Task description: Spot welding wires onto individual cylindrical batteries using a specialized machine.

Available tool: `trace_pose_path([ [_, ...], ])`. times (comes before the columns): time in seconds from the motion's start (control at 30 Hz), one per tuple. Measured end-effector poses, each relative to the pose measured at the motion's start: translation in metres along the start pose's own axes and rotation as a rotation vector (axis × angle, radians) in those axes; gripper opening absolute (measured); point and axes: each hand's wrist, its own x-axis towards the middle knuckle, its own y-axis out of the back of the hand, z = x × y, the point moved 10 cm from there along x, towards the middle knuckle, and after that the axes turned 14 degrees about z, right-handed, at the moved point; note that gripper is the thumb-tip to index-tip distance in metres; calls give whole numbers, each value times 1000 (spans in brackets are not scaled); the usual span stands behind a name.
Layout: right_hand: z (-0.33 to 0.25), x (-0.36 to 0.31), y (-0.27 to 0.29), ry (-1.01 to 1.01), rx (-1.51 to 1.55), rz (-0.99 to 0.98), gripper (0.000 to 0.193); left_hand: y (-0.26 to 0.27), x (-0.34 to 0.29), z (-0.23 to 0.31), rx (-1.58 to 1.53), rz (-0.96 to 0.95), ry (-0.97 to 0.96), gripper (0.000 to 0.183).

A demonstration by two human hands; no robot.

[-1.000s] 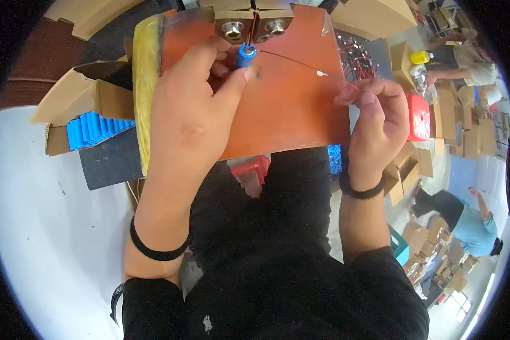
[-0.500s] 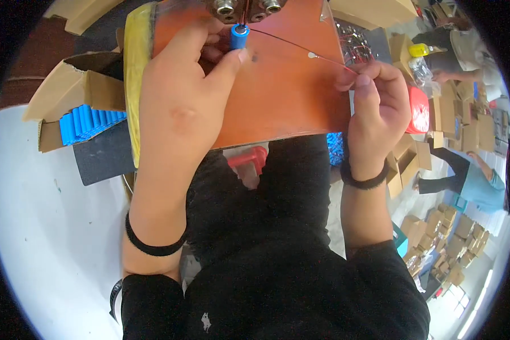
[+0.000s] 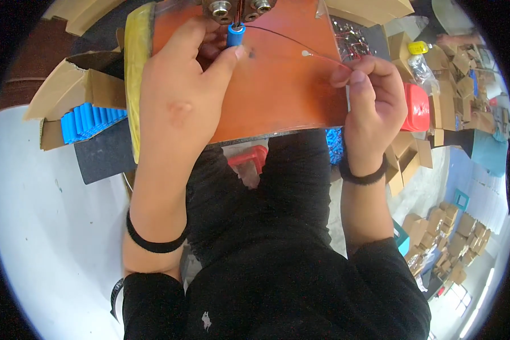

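A blue cylindrical battery cell [image 3: 236, 37] stands under the metal electrode head [image 3: 238, 9] of a machine at the top of the view. My left hand [image 3: 188, 93] is closed around it, thumb on the near side. Between the thumb and forefinger of my right hand [image 3: 373, 102] is pinched a thin red-and-black wire [image 3: 292, 41]. The wire runs left to the top of the cell, beneath the electrode tips. A small pale tab hangs near its middle, over the orange work surface [image 3: 283, 90].
An open cardboard box [image 3: 96, 90] of blue cells [image 3: 92, 120] sits left. More wires [image 3: 354, 41] lie at the board's right edge, near a red container [image 3: 416, 107]. Blue cells [image 3: 334, 146] show below the board. Cartons and other people are farther right.
The wire has gone from nearly straight to slightly bowed. My right hand and the cell have shifted slightly left in the picture. Both hands keep their grips.
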Motion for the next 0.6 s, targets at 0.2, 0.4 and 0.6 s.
trace_pose_path([
  [0.2,-17,10,-17,112,-51,-117,6,-2,-14,-5,-24,-117,151,29],
  [0.4,-4,18,-43,-62,-14,-164,5,-11,-14,10,-72,-245,10,29],
  [0.6,5,22,-63,-121,-132,-293,10,-6,-6,2,-23,-63,55,21],
])
